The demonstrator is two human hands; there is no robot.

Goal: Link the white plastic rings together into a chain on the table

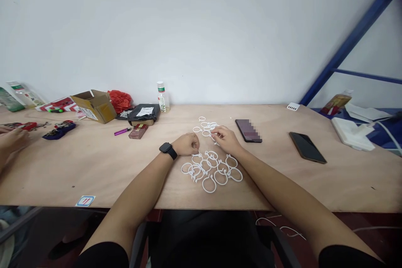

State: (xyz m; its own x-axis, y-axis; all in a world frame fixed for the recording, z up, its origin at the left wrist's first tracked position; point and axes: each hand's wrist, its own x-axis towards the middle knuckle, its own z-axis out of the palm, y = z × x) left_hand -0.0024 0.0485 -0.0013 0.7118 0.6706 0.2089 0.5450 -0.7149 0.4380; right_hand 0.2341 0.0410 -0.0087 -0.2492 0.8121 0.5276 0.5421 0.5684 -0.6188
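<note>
My left hand (187, 144), a black watch (168, 150) on its wrist, rests on the table with its fingers curled inward. What they hold, if anything, is hidden. Just below it lies the nearer group of white plastic curtain rings (209, 184), thin hoops with small eyelets, some overlapping. My right hand (226, 139) pinches a white curtain ring (206, 133) at the edge of the smaller, farther group. Its fingertips cover part of that ring. More white rings (196, 129) lie loose around this group.
Right of my hands lie a dark phone (248, 130) and a second phone (307, 147). To the left are a purple lighter (122, 131), a dark red box (138, 131), a black package (143, 113), an open carton (98, 106) and a bottle (161, 97). Another person's hand (14, 139) works at far left.
</note>
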